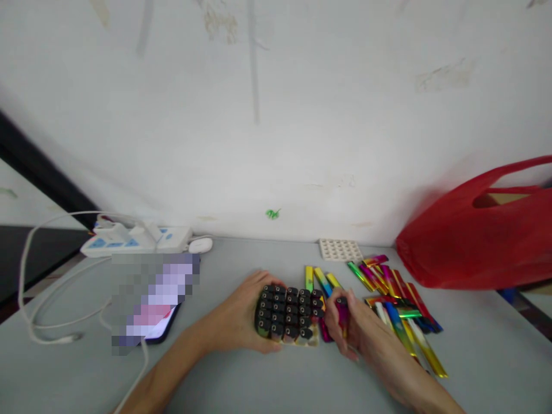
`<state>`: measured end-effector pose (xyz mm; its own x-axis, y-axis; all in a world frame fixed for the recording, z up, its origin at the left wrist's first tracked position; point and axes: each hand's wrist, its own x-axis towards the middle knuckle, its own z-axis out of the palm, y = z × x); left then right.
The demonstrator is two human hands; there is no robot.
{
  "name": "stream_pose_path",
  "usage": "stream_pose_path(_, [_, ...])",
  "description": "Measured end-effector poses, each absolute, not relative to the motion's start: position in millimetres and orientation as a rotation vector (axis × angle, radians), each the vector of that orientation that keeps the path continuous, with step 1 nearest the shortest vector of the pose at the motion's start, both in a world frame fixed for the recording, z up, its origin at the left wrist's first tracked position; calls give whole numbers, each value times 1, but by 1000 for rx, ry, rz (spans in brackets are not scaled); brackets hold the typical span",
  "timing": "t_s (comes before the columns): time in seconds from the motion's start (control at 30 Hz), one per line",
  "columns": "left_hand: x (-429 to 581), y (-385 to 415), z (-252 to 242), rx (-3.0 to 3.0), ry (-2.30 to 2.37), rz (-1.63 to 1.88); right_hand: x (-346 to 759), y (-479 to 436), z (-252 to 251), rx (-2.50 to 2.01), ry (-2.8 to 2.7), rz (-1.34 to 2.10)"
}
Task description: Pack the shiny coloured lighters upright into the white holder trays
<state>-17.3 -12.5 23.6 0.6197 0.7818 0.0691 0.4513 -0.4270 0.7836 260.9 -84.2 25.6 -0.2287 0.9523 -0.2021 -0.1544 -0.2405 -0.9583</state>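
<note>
My left hand (pixel 241 313) is wrapped round the left side of a pale holder (pixel 311 342) packed with rows of black-capped pieces (pixel 291 310). Each cap has a small ring on top. Just right of the holder, my right hand (pixel 351 325) is closed on a shiny magenta tube with a black cap (pixel 342 307). Its lower part is hidden by my fingers. Behind my right hand lie several yellow, green and blue metallic tubes (pixel 321 279). Another magenta piece (pixel 324 330) shows between the holder and my right hand.
Many loose metallic tubes (pixel 399 305) lie scattered on the right of the grey table (pixel 259 379). A white grid tray (pixel 340 250) rests by the wall, beside a red bag (pixel 483 236). At left are a power strip (pixel 172 238), a phone (pixel 161 328) and white cables (pixel 32 299).
</note>
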Motion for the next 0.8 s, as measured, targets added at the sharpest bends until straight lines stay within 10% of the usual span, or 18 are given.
stream_pose_path(0.8, [-19, -11, 22, 2097, 960, 540, 256, -79, 14, -1333, -835, 1708])
